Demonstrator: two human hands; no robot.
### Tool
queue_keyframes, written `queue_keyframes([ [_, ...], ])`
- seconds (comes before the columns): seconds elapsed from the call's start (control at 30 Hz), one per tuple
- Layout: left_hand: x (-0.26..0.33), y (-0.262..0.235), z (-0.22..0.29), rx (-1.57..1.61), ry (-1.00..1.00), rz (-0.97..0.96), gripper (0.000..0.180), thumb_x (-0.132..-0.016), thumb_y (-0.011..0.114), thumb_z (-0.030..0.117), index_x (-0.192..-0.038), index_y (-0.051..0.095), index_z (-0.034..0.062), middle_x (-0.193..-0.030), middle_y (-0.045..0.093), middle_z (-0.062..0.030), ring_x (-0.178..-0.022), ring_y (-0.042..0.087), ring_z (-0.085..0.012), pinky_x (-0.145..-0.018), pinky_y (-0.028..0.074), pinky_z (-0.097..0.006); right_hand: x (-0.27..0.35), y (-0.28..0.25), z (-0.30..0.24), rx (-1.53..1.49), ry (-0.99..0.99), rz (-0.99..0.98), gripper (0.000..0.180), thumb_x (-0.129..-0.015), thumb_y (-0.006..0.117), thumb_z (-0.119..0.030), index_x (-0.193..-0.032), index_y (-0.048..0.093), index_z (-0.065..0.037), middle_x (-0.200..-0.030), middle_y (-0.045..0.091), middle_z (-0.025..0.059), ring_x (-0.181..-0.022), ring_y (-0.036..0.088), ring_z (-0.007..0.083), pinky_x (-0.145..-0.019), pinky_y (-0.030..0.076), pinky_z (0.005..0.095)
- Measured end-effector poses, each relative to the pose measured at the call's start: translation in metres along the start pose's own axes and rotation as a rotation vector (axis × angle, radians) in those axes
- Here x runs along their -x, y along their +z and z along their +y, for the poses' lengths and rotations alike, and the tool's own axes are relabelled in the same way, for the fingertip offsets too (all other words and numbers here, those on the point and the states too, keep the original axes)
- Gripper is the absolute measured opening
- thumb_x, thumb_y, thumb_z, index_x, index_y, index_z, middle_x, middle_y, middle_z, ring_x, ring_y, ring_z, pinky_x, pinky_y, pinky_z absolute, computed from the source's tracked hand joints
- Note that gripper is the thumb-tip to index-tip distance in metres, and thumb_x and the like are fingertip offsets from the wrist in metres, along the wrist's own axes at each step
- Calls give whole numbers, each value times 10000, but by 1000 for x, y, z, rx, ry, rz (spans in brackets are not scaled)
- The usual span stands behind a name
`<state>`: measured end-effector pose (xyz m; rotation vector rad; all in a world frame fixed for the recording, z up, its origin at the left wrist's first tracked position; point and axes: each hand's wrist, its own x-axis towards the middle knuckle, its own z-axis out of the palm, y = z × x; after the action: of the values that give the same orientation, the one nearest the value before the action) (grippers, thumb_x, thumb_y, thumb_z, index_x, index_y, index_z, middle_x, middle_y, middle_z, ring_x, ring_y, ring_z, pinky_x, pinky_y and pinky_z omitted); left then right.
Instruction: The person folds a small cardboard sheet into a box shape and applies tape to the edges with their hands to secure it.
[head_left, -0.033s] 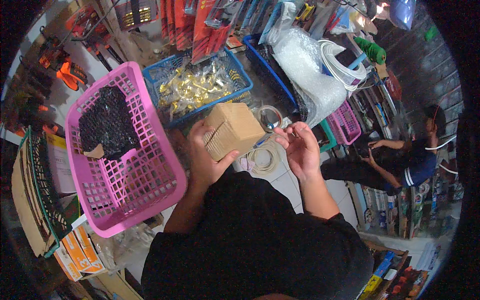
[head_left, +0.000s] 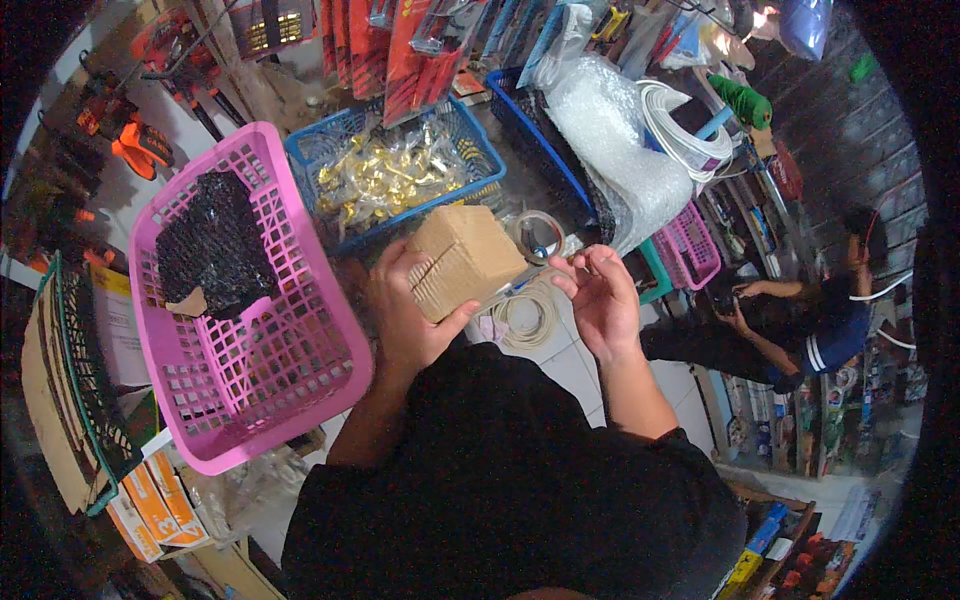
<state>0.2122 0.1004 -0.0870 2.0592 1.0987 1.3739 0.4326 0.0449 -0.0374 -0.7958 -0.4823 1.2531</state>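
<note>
A small brown cardboard box [head_left: 468, 255] is held up in front of my chest. My left hand [head_left: 402, 322] wraps round its left side, with the thumb along the lower edge. To the right of the box is my right hand [head_left: 607, 308], palm turned up and fingers curled in toward the thumb. A thin pale line runs from near the box's lower right corner toward those fingertips; what it is, and what they pinch, is too small to tell. Beyond the box appears a ring-shaped roll [head_left: 540, 237], probably tape. Beneath lies a coil of pale cable [head_left: 522, 320].
A pink plastic basket [head_left: 215, 455] with a black plastic bundle stands at left. Behind the box, a blue basket [head_left: 490, 150] holds bagged gold-coloured fittings. Bubble wrap [head_left: 620, 150] and a white cable coil [head_left: 685, 130] lie at back right. Another person [head_left: 835, 335] is at far right.
My hands and the box stay nearly where they were, with only a very slight shift of the box. The person at far right has barely moved.
</note>
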Motion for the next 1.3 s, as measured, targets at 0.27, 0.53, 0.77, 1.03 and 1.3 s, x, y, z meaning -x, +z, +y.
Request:
queue_keyframes([
  [0.27, -14, -2, 18, -497, -80, -239, 643, -546, 784, 361, -1065, 505, 104, -1187, 439, -122, -1084, 401, -311, -905, 285, -458, -3, -16, 13, 82, 59, 92, 107, -856, 509, -141, -897, 499, -43, -844, 564, 87, -865, 608, 268, -713, 499, 334],
  [0.53, -15, 7, 2, -458, -13, -192, 597, -648, 713, 366, -1135, 496, 96, -1174, 457, -108, -1070, 426, -298, -903, 275, -452, -14, -6, 33, 155, 145, 110, 87, -870, 492, -113, -913, 501, -38, -829, 569, 78, -828, 618, 236, -675, 498, 299],
  [0.77, -13, 6, -8, -485, -8, -126, 393, -746, 641, 263, -1097, 543, 115, -1137, 498, -66, -1060, 458, -246, -900, 278, -436, -24, 0, 42, 259, 191, 111, 79, -866, 496, -117, -903, 517, -50, -845, 586, 72, -812, 624, 196, -609, 477, 271],
  [1.03, -20, 6, 0, -524, -69, -206, 290, -746, 637, 257, -1016, 599, 161, -1087, 535, -11, -1028, 481, -222, -851, 288, -447, -34, -1, 48, 341, 206, 134, 80, -858, 516, -131, -905, 528, -68, -836, 591, 52, -795, 609, 143, -556, 424, 256],
  [1.3, -23, 8, -4, -543, -46, -233, 278, -738, 627, 297, -981, 589, 168, -1076, 523, -20, -991, 492, -208, -774, 303, -461, -40, 5, 60, 309, 190, 185, 52, -849, 540, -130, -880, 543, -89, -814, 592, 30, -736, 588, 114, -526, 386, 224],
])
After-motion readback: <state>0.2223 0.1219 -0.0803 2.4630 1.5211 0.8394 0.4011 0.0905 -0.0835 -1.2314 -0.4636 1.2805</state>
